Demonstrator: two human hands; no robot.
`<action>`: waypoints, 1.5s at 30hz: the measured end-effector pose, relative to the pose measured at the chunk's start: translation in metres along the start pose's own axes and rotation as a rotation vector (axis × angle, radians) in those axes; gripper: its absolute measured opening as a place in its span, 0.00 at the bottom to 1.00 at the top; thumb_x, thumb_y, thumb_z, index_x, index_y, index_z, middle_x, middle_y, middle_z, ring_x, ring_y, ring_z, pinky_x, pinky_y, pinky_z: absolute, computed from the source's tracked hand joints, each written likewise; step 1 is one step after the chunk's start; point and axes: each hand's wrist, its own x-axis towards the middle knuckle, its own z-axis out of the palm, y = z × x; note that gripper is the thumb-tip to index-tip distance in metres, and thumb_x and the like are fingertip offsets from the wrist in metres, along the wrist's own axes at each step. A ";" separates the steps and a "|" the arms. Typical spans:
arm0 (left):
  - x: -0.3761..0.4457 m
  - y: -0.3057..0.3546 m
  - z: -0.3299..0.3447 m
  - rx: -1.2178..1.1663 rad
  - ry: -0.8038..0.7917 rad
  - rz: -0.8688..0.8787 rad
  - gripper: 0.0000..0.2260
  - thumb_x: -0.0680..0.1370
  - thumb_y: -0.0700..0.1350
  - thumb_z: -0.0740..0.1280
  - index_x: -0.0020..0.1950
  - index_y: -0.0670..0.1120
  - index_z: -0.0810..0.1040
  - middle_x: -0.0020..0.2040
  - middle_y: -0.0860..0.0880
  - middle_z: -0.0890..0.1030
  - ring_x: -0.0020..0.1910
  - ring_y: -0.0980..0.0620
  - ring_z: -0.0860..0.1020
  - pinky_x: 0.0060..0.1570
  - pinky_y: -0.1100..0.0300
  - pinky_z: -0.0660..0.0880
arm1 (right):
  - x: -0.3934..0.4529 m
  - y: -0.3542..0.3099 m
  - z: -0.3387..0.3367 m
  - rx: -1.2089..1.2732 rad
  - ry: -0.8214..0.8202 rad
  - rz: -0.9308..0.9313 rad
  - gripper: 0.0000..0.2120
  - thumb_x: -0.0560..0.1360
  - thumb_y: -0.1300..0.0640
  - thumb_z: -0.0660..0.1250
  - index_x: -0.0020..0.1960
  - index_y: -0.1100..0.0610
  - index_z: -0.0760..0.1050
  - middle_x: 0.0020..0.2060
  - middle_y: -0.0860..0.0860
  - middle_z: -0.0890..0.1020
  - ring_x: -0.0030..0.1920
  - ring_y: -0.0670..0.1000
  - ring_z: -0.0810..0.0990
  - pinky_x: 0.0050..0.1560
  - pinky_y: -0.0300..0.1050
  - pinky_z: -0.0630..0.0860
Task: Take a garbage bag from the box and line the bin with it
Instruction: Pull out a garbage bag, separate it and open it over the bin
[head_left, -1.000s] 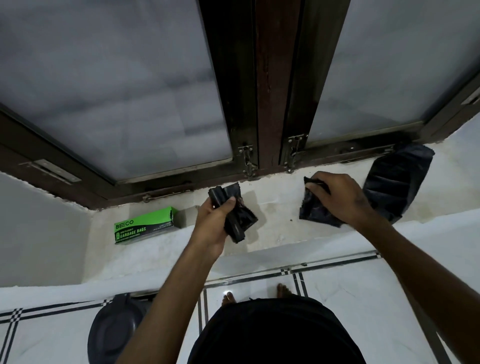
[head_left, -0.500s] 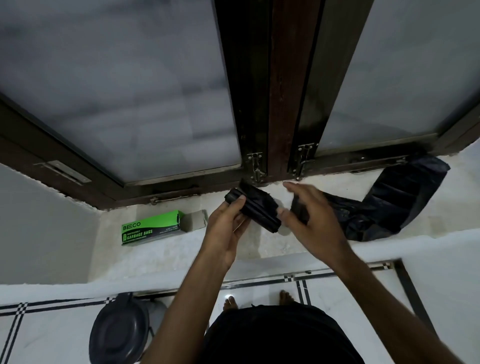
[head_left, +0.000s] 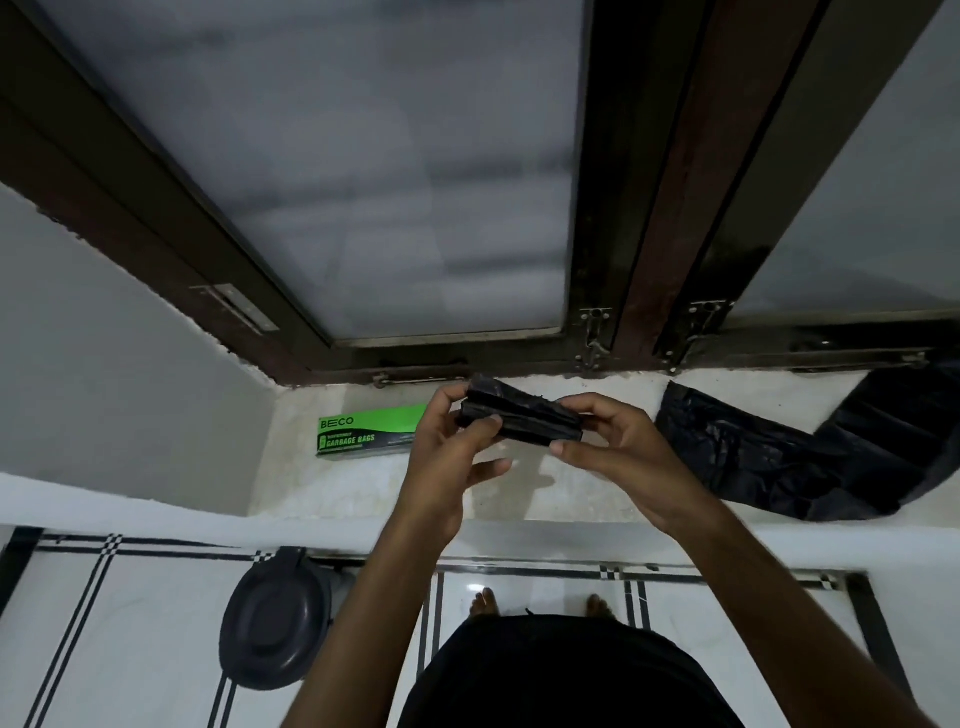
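While both hands hold it above the window sill (head_left: 374, 488), the folded garbage bag roll (head_left: 519, 420) lies with its long axis left to right, tilted slightly down to the right. Left hand (head_left: 447, 457) pinches one end, right hand (head_left: 618, 452) the other (fingers curled around it). Green box (head_left: 366, 437) lies lengthwise near the sill's back left corner; bin (head_left: 275, 621) stands on the floor.

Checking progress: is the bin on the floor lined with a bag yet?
No: the bin sits closed by its lid, no bag showing.
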 end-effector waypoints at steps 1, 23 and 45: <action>-0.001 0.000 -0.004 0.042 0.010 0.030 0.12 0.79 0.35 0.66 0.60 0.48 0.76 0.55 0.45 0.81 0.52 0.49 0.83 0.36 0.62 0.80 | 0.002 -0.001 0.005 -0.020 0.006 -0.014 0.15 0.71 0.66 0.74 0.56 0.54 0.81 0.51 0.50 0.85 0.54 0.46 0.82 0.47 0.37 0.78; 0.044 -0.034 -0.116 1.176 0.165 0.588 0.26 0.69 0.43 0.79 0.65 0.48 0.78 0.62 0.47 0.80 0.62 0.43 0.75 0.60 0.54 0.72 | 0.059 0.036 0.106 -0.376 0.178 -0.100 0.12 0.71 0.67 0.72 0.51 0.54 0.82 0.42 0.46 0.83 0.42 0.43 0.81 0.45 0.35 0.77; 0.033 -0.024 -0.115 0.915 0.170 0.619 0.25 0.71 0.46 0.78 0.66 0.50 0.77 0.63 0.50 0.80 0.61 0.49 0.75 0.60 0.55 0.73 | 0.058 0.003 0.095 0.060 0.087 0.041 0.12 0.75 0.62 0.72 0.57 0.54 0.79 0.51 0.54 0.79 0.45 0.45 0.82 0.42 0.43 0.79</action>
